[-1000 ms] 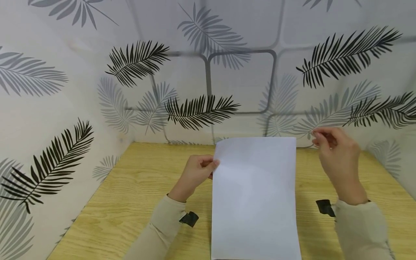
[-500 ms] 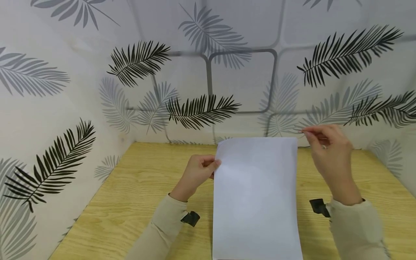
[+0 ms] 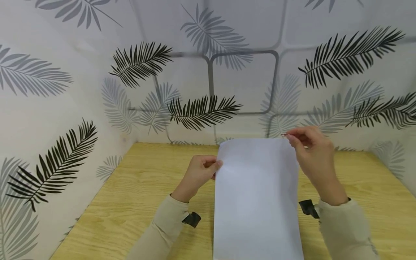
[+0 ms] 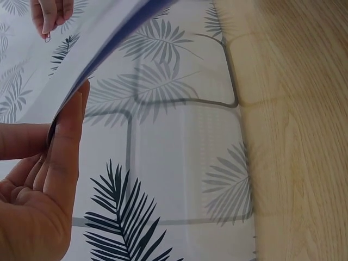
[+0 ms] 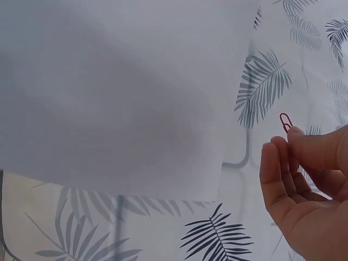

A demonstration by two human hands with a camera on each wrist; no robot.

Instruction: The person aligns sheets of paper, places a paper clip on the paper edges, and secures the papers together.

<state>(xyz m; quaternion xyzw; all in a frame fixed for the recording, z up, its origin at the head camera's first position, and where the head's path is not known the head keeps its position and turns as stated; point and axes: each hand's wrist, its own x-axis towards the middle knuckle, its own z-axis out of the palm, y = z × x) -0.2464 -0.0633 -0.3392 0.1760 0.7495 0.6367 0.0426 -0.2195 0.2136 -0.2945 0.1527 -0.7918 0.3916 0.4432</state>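
Note:
A stack of white paper sheets [image 3: 255,198] stands upright, tilted, in the middle of the head view. My left hand [image 3: 199,173] pinches its left edge near the top, thumb in front and fingers behind. In the left wrist view the edge of the paper [image 4: 70,89] shows more than one layer. My right hand [image 3: 315,159] pinches a small red paper clip [image 5: 286,122] between thumb and forefinger, its looped end sticking out. The clip is close by the top right corner of the paper, and in the right wrist view a gap shows between them.
Under the paper lies a wood-grain table [image 3: 146,180]. A white cloth with leaf prints [image 3: 240,83] rises behind it and along both sides. Black straps [image 3: 191,219] hang at both sleeve cuffs.
My right hand has moved left with the paper clip, from well right of the paper to its top right corner. The left hand and paper have stayed nearly still.

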